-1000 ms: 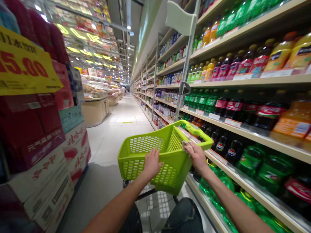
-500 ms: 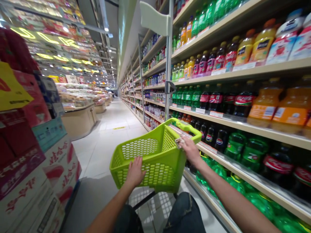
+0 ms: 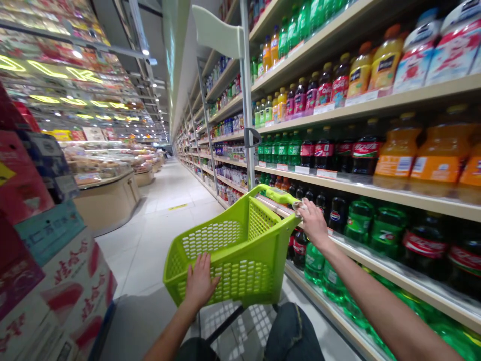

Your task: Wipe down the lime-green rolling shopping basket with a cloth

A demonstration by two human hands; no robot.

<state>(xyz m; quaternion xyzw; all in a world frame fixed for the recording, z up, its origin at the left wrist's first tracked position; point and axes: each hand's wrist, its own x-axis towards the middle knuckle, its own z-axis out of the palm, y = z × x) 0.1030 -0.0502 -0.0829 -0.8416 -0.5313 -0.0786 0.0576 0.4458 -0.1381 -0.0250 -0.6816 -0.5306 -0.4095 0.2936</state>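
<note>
A lime-green plastic shopping basket [image 3: 229, 250] rides in front of me in a supermarket aisle. My left hand [image 3: 199, 283] rests flat against its near wall, fingers stretched upward over the rim. My right hand [image 3: 312, 220] is closed on the basket's green handle [image 3: 280, 194] at its right side, with a small whitish crumpled thing pinched in the fingers. The basket's inside looks bare. My knees in dark jeans [image 3: 291, 333] show below it.
Shelves of soft-drink bottles [image 3: 356, 150] run close along the right. Stacked red and white cartons [image 3: 56, 281] stand at the left. A round display counter [image 3: 107, 198] lies ahead left. The tiled aisle floor [image 3: 169, 210] stretches forward.
The basket and I have moved forward along the aisle and swung slightly right. The left cartons slid out of view. My left hand dropped lower on the basket wall.
</note>
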